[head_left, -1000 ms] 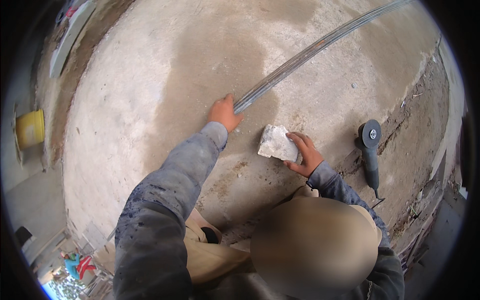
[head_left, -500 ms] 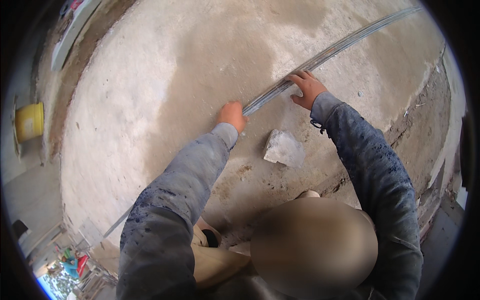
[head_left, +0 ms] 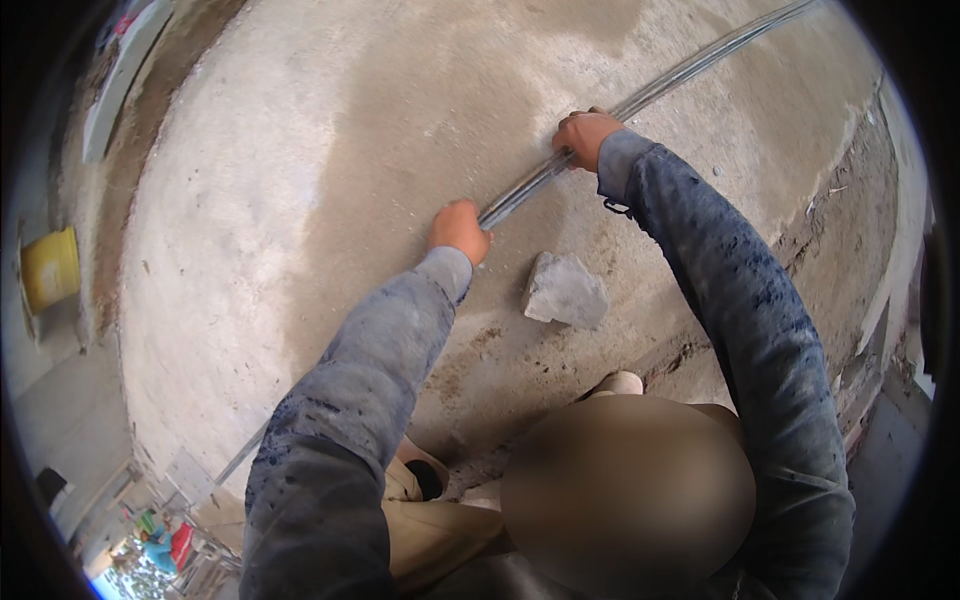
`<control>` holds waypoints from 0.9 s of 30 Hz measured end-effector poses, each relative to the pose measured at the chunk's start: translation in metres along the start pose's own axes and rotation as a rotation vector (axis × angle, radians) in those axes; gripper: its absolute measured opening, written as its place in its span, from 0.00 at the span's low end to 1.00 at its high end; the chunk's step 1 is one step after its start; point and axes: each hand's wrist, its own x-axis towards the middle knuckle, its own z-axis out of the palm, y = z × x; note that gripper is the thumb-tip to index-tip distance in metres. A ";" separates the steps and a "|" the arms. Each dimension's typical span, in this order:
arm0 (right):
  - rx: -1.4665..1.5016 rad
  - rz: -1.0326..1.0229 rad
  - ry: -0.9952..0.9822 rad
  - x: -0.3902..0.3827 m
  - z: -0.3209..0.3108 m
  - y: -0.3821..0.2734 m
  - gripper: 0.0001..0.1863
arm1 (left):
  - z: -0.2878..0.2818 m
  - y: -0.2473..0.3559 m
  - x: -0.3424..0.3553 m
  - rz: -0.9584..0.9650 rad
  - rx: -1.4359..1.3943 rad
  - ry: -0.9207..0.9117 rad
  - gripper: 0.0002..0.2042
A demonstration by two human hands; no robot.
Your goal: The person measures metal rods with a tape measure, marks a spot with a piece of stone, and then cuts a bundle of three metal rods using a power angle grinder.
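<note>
A bundle of long, thin grey metal rods (head_left: 672, 84) runs from my hands up to the far right. My left hand (head_left: 460, 231) is closed round it at the near end, knuckles up. Farther along, my right hand (head_left: 587, 137) wraps over the same bundle, its fingers curled around the far side. Between the two hands a short stretch of the rods shows. Just below that stretch, a rough pale stone block (head_left: 566, 291) lies on the ground, apart from both hands. The rods' continuation under my left arm is hidden.
The floor (head_left: 220, 230) is pale concrete with darker damp-looking patches. At the left edge stands a yellow bucket (head_left: 50, 270). A pale board (head_left: 125, 80) lies at the upper left. Broken, earthy ground (head_left: 830, 225) borders the floor on the right. A person (head_left: 160, 550) is far off at lower left.
My right hand has gone from a loose, spread touch to a closed grip, a little farther left along the rods. My left hand keeps its grip. The bundle's far end has shifted slightly left.
</note>
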 end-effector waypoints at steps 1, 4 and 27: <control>0.014 0.010 0.003 0.000 0.002 0.001 0.18 | 0.002 0.000 -0.001 -0.015 -0.023 0.001 0.15; 0.010 -0.033 0.090 0.001 0.003 0.001 0.17 | -0.005 0.005 -0.001 -0.055 -0.083 -0.021 0.15; 0.400 0.085 0.514 -0.091 0.012 -0.019 0.26 | -0.027 -0.002 0.018 -0.335 -0.705 -0.561 0.16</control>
